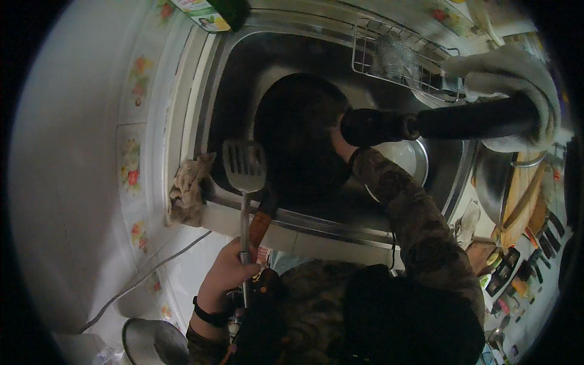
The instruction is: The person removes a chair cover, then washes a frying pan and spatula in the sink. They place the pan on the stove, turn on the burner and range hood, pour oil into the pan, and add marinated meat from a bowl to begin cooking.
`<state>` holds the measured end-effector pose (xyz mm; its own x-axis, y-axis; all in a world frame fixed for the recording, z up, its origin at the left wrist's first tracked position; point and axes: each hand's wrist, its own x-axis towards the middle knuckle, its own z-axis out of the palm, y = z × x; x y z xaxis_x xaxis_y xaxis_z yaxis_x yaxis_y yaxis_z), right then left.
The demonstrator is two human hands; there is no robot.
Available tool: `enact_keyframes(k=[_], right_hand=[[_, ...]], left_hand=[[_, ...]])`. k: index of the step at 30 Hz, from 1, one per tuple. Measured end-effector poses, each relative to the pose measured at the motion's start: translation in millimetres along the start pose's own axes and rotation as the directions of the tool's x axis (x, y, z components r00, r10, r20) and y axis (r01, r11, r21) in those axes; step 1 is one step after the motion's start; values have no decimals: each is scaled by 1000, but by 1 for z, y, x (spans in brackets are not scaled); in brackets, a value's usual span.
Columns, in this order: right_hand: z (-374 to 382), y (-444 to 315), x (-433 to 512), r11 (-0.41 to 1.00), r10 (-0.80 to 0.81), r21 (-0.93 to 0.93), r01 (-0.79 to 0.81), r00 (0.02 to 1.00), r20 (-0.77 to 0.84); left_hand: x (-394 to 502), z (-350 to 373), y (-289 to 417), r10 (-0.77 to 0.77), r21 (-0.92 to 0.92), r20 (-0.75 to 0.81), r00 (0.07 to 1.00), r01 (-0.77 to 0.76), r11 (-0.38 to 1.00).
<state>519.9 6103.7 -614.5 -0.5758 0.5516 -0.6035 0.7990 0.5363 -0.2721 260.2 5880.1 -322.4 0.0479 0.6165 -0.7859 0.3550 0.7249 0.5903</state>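
Observation:
My left hand [230,269] is closed around the shaft of a metal slotted turner [245,169], which points up over the sink's front edge. A brown handle [260,226] runs from the dark frying pan [296,132] down to the same hand; whether the fingers also wrap it is hard to see. The pan lies in the stainless steel sink [232,91]. My right hand [341,140] reaches over the pan's right side, partly hidden behind a black tubular fixture [474,119]. Its fingers and anything in them are hidden. A pale round dish [408,159] sits under my right forearm.
A wire rack [360,50] at the sink's back holds a mesh scrubber [394,54]. Pale cloth [515,75] drapes over the black fixture. A crumpled rag [189,191] lies at the left corner, a green bottle [219,13] behind. Knives [550,232] and a metal lid or pan [490,182] are right.

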Motion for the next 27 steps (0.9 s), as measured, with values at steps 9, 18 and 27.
enact_keyframes(k=[9,18,27], right_hand=[[-38,-93,-17,549,-382,805,224,924,3],[-25,-15,43,933,329,203,-298,934,-138],[-29,-90,-3,654,-531,478,587,806,-263]], left_hand=[[1,2,-1,-35,21,-29,999,35,999],[-1,-5,3,-162,-174,82,983,174,969],[4,-11,0,-116,-266,78,990,133,955]])
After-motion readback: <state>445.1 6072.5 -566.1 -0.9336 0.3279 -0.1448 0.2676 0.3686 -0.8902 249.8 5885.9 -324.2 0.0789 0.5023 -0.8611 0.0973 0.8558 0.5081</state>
